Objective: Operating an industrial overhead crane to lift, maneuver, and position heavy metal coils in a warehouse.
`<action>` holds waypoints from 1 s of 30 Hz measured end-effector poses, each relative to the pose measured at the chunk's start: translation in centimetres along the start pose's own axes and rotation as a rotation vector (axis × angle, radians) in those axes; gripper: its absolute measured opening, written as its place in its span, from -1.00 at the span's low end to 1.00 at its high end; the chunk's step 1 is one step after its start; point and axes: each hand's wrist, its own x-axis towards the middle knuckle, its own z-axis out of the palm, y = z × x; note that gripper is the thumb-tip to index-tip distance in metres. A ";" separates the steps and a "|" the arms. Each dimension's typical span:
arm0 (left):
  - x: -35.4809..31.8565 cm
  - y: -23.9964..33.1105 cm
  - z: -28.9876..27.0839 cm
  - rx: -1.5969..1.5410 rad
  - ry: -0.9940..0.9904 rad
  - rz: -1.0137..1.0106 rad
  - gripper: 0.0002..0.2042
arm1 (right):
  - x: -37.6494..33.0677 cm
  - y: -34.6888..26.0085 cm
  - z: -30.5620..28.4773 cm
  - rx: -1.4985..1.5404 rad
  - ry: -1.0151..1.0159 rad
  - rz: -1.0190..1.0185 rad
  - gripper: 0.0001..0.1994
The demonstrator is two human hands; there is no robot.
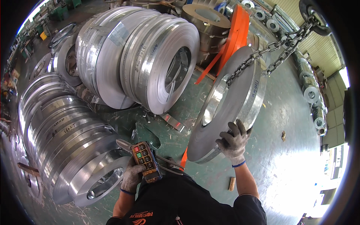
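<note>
My left hand [132, 175], in a grey work glove, is closed round a crane remote control [144, 159] with red, green and dark buttons. Behind the remote shows a pointed grey metal blade [124, 144]; I cannot tell whether the same hand grips it. My right hand [235, 139], also gloved, lies with spread fingers against the outer edge of a steel strip coil [232, 101]. This coil stands tilted on its edge. A heavy chain [258, 54] runs through its centre hole and up to a dark hook [314, 18] at the upper right.
Large steel coils [161, 63] stand upright ahead, and a row of narrower coils [71, 131] lies at the left. Orange strapping [235, 33] hangs by brown coils [206, 22] farther back. Metal scraps [172, 123] and a small wooden block [232, 183] lie on the green floor.
</note>
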 end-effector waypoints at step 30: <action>-3.4 0.3 0.0 0.039 0.064 0.078 -0.18 | 3.5 -4.0 2.2 0.029 0.072 0.021 -0.61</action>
